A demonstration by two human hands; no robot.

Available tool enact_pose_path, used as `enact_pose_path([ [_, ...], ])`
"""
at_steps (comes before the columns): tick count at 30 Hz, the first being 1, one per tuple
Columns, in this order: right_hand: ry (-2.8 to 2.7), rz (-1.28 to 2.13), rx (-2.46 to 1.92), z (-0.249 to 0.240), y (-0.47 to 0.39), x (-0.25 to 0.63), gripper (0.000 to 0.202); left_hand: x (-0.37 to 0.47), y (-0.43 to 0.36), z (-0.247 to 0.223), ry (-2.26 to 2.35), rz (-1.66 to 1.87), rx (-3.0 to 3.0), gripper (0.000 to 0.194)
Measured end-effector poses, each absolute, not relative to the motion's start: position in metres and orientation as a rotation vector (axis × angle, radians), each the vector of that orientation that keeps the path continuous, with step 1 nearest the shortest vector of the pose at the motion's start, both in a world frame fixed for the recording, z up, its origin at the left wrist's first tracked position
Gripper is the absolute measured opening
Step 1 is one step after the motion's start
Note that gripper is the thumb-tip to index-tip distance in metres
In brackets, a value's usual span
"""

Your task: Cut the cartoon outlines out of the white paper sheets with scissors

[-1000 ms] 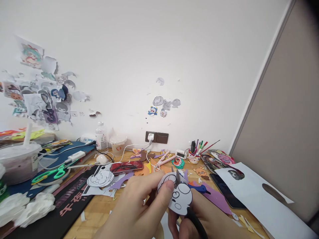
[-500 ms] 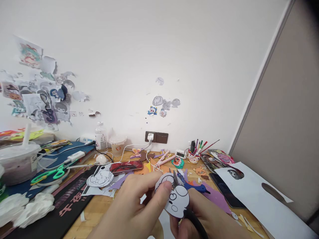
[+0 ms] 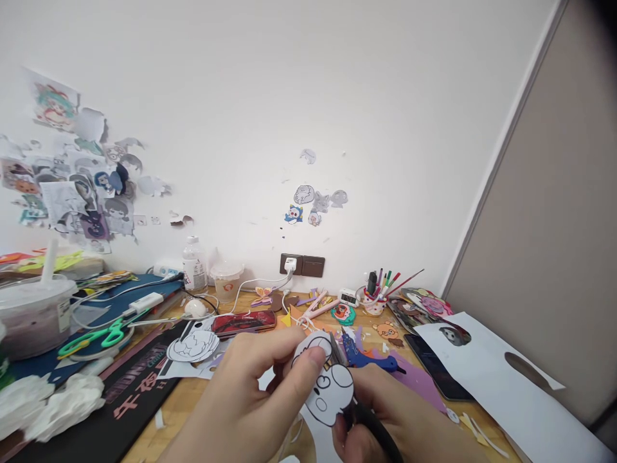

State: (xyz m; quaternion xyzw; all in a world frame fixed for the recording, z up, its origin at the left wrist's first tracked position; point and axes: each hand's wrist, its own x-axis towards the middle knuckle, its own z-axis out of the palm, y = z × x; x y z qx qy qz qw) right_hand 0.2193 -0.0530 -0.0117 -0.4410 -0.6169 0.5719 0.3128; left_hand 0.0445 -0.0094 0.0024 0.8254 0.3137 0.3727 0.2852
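Note:
Between the thumb and fingers of my left hand (image 3: 263, 386) is a white paper cutout (image 3: 322, 393) with a black-line cartoon face. My right hand (image 3: 380, 399) grips a pair of black-handled scissors (image 3: 378, 427). Their metal blades rise behind the cutout, at the notch by its upper right edge; how far apart they are is partly hidden. Below my hands lies more white paper (image 3: 325, 444). Just beyond them a blue glue gun (image 3: 369, 357) rests on purple scraps.
Left are a stack of round line drawings (image 3: 193, 347), green scissors (image 3: 94, 339), crumpled tissue (image 3: 67, 408) and a lidded drink cup (image 3: 36, 315). A red phone-like object (image 3: 243, 323) lies behind. At right are a dark tablet (image 3: 438, 370), a large white sheet (image 3: 501, 379) and a pen cup (image 3: 375, 301).
The cutout has shifted slightly left and turned in my left hand. The scissors' blades now show less above its edge, and my right fingers sit closer against it.

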Motion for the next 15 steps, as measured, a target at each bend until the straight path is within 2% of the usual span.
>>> enact_pose_path([
  [15,-1.574,1.569,-1.086,-0.0057,-0.0517,0.2138,0.019,0.0417,-0.0047,-0.0036,0.796,1.105,2.242,0.038],
])
